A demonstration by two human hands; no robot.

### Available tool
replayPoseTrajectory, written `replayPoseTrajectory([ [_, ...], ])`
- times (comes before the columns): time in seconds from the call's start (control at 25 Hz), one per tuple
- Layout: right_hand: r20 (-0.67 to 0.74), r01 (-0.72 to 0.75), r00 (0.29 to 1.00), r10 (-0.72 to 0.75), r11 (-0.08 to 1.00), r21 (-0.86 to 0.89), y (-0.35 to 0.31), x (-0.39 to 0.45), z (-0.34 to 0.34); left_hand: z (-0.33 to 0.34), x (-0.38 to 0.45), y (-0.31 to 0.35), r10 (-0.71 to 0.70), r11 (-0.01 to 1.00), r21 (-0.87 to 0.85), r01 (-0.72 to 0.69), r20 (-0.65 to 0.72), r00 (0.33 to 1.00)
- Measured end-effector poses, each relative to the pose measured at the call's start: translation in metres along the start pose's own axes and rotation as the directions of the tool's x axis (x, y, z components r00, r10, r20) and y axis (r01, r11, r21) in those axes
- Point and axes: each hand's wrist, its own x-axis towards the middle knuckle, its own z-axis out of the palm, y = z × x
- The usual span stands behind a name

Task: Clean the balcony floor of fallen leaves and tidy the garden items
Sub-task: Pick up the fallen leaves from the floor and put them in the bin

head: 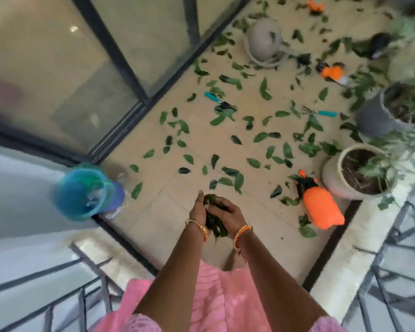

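Observation:
Green fallen leaves (235, 140) lie scattered over the beige balcony floor (153, 212). My left hand (199, 209) and my right hand (228, 212) are cupped together just above the floor, holding a bunch of dark green leaves (213, 221) between them. A blue bucket (82, 191) stands at the left by the door corner. An orange spray bottle (321, 204) lies on its side to the right of my hands. Two teal-handled garden tools (216, 99) (321, 113) lie further off among the leaves.
Potted plants (359, 171) (388, 109) line the right side. A grey pot (265, 41) lies tipped over at the far end, near a small orange item (332, 72). Glass sliding doors (82, 68) bound the left, and metal railings (393, 271) the near and right edges.

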Motion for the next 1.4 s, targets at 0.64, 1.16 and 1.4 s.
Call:
replayPoseTrajectory([
  [0.64, 0.268, -0.091, 0.949, 0.164, 0.959, -0.268, 0.023, 0.088, 0.409, -0.348, 0.02, 0.188, 0.167, 0.509, -0.789, -0.344, -0.301, 0.939],
  [1.16, 0.278, -0.135, 0.923, 0.266, 0.9, -0.414, 0.158, 0.353, 0.53, -0.449, 0.303, 0.228, -0.021, 0.513, -0.802, -0.305, -0.367, 0.93],
  [1.4, 0.239, -0.319, 0.826, 0.51, 0.773, -0.549, 0.18, 0.402, 0.54, -0.472, 0.333, 0.212, -0.108, 0.502, -0.842, -0.197, -0.287, 0.952],
])
